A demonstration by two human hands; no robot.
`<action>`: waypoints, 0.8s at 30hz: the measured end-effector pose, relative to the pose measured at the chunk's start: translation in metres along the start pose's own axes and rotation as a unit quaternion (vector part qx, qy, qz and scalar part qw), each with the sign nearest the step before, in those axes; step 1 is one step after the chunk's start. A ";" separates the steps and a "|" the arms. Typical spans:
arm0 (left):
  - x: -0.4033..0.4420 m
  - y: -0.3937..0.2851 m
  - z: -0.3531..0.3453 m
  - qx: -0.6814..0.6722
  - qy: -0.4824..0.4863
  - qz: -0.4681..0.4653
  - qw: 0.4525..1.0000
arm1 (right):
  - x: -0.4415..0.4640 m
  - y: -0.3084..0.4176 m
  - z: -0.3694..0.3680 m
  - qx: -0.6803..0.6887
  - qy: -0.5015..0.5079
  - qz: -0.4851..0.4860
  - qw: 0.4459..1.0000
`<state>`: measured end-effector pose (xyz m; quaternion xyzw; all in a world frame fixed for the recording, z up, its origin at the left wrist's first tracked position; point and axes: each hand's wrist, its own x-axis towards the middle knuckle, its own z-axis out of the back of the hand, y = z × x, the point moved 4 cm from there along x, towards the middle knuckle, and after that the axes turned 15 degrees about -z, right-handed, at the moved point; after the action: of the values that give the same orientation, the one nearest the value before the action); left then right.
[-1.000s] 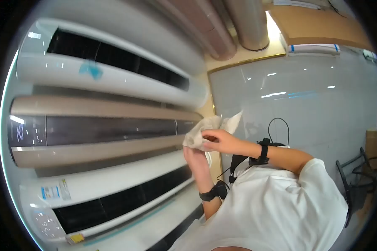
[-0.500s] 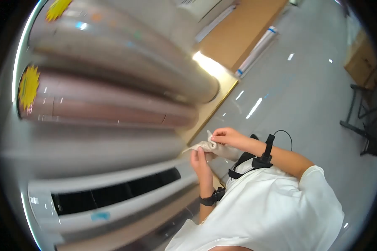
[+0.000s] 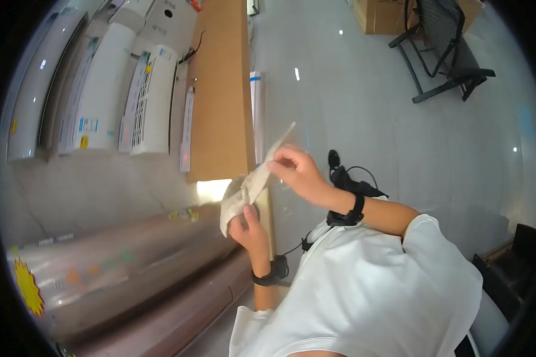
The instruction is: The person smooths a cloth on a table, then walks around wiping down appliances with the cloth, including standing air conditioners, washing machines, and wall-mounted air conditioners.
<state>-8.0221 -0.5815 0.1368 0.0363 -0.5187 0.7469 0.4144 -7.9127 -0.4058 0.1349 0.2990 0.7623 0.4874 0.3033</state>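
A beige cloth [image 3: 234, 207] hangs in the air between my two hands, creased and partly folded. My left hand [image 3: 251, 231] is closed on its lower part, with the thumb on top. My right hand [image 3: 299, 176] pinches the upper part, and a thin corner sticks up past the fingers. Both wrists wear black straps. Just left of the cloth and lower down lies the end of a large glossy cylindrical appliance [image 3: 131, 268] with a yellow starburst sticker [image 3: 27, 287].
White air-conditioner units [image 3: 155, 101] line the upper left, beside a wooden counter [image 3: 220, 89]. A wrapped roll or tube [image 3: 257, 113] stands along the counter's edge. On the grey tiled floor [image 3: 339, 107] are a black chair [image 3: 458, 59] and a cardboard box [image 3: 381, 16].
My view has swung round, bringing the white units and the chair into sight. The cloth is more spread out and my hands are farther apart, both still holding it.
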 end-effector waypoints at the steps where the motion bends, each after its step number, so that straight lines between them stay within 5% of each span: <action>1: 0.007 -0.010 -0.036 -0.013 -0.029 0.006 0.999 | 0.015 0.016 0.026 -0.004 -0.003 0.054 0.999; 5: 0.077 -0.014 -0.122 -0.060 -0.087 0.074 0.992 | 0.097 0.052 0.060 -0.117 -0.045 0.149 0.981; 10: 0.138 0.014 -0.166 0.082 0.025 -0.077 0.993 | 0.167 0.086 0.098 -0.105 -0.100 0.149 0.978; 13: 0.196 0.011 -0.208 0.003 0.068 -0.156 0.985 | 0.199 0.093 0.132 -0.147 -0.144 0.168 0.964; 17: 0.268 0.041 -0.283 0.047 0.169 -0.119 0.977 | 0.266 0.109 0.175 -0.185 -0.209 0.202 0.939; 19: 0.313 0.019 -0.338 0.022 0.160 -0.138 0.977 | 0.301 0.122 0.198 -0.213 -0.252 0.266 0.906; 24: 0.415 0.013 -0.435 -0.033 0.171 -0.082 0.981 | 0.395 0.175 0.250 -0.222 -0.295 0.243 0.897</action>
<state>-8.1381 0.0084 0.1285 -0.0631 -0.4601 0.6877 0.5580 -7.9477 0.0921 0.1439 0.5300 0.4136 0.5914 0.4452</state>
